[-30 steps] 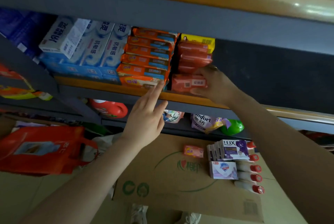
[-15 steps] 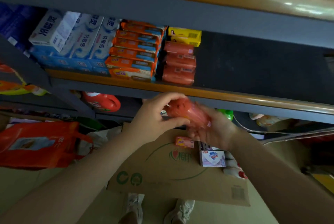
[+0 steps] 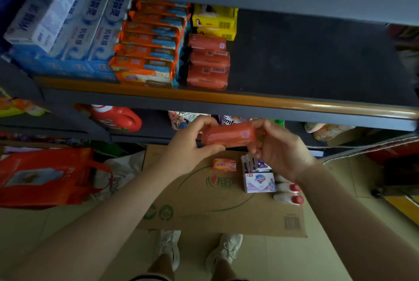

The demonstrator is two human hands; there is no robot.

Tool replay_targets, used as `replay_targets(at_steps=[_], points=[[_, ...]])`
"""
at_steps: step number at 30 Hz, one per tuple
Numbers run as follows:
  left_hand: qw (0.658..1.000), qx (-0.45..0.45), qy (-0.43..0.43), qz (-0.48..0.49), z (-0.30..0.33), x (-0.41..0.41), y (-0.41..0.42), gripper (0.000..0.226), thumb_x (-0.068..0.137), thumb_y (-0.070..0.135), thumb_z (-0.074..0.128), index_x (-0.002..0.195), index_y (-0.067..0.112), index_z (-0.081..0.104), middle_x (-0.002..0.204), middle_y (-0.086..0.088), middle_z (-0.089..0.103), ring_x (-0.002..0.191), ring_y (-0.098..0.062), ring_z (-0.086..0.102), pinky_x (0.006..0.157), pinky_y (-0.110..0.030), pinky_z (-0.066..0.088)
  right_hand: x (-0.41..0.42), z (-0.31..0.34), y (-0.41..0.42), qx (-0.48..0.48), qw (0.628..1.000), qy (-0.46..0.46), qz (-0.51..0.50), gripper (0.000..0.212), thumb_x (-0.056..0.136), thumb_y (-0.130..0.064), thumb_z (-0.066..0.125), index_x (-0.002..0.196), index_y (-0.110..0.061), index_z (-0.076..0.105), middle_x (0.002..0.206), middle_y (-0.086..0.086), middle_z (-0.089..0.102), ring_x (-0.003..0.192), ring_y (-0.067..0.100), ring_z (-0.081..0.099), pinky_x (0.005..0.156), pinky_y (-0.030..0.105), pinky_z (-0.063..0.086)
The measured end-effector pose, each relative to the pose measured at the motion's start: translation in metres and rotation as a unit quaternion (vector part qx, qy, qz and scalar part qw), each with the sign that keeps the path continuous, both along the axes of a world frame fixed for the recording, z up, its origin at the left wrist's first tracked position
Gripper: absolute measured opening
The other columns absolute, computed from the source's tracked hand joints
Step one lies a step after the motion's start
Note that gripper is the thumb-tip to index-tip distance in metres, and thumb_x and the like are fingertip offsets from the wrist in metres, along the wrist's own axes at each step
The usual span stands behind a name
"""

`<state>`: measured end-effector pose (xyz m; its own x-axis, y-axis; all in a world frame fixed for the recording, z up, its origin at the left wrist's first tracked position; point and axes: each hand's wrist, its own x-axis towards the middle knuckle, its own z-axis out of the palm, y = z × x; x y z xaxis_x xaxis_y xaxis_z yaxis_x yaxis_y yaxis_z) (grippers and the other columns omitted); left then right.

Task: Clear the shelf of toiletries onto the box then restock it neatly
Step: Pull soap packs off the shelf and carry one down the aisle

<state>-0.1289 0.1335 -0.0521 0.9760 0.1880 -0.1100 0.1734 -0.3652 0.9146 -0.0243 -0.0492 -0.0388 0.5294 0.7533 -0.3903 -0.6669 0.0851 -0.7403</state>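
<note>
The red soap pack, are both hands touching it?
Touching. The head view shows the left hand pinching one end of the red soap pack and the right hand gripping the other end.

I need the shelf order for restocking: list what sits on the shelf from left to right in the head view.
White toothpaste boxes → orange soap packs → red soap bars with yellow packs behind them → bare dark shelf.

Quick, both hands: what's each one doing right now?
Left hand: closed on the red soap pack's left end.
Right hand: closed on its right end.
</note>
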Motion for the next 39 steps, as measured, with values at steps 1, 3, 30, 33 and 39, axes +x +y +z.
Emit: replay_targets(at_steps=[1,3,30,33,39], points=[[0.999,-0.042,0.006,0.011,-0.003,0.001,-0.004,0.04,0.077,0.015,0.073,0.095,0.039,0.049,0.097,0.019,0.057,0.085,0.006,0.056,0.077,-0.011,0.042,0.0,0.003,-0.002,-0.007,1.0,-0.018,0.007,0.05,0.053,-0.047,0.084,0.086,-0.013,0.068,0.075,0.01,0.057,0.055,0.014,0.056,0.051,0.022,0.047],[0.98,-0.189,0.032,0.046,-0.007,0.002,-0.011,0.037,0.076,0.005,0.07,0.097,0.031,0.053,0.096,0.012,0.06,0.082,0.006,0.06,0.074,-0.01,0.045,-0.001,0.009,-0.004,-0.045,0.997,-0.06,0.012,0.039,0.065,-0.035,0.08,0.087,-0.009,0.061,0.068,0.005,0.062,0.051,0.014,0.059,0.048,0.02,0.047],[0.931,-0.216,0.275,0.102,-0.081,-0.003,-0.03,0.024,0.079,0.006,0.07,0.098,0.018,0.058,0.097,-0.004,0.063,0.088,-0.017,0.062,0.082,-0.035,0.052,-0.014,-0.077,-0.026,-0.381,0.899,-0.183,0.11,0.021,0.083,-0.003,0.064,0.101,-0.012,0.056,0.085,0.003,0.061,0.076,0.012,0.055,0.069,0.023,0.044],[0.935,-0.159,0.287,0.132,-0.138,-0.014,-0.033,0.03,0.078,0.007,0.071,0.101,0.017,0.056,0.101,-0.002,0.061,0.096,-0.019,0.06,0.087,-0.036,0.05,-0.009,-0.098,-0.032,-0.411,0.885,-0.21,0.065,0.011,0.086,-0.004,0.059,0.088,-0.015,0.058,0.079,0.0,0.062,0.073,0.014,0.055,0.067,0.024,0.044],[0.904,-0.128,0.347,0.217,-0.232,-0.017,-0.053,0.037,0.077,0.013,0.074,0.105,0.019,0.049,0.11,-0.007,0.059,0.098,-0.023,0.056,0.089,-0.037,0.047,0.005,-0.119,-0.032,-0.369,0.906,-0.201,0.043,0.016,0.09,-0.002,0.052,0.082,-0.014,0.059,0.074,0.005,0.063,0.057,0.007,0.055,0.052,0.013,0.041]])
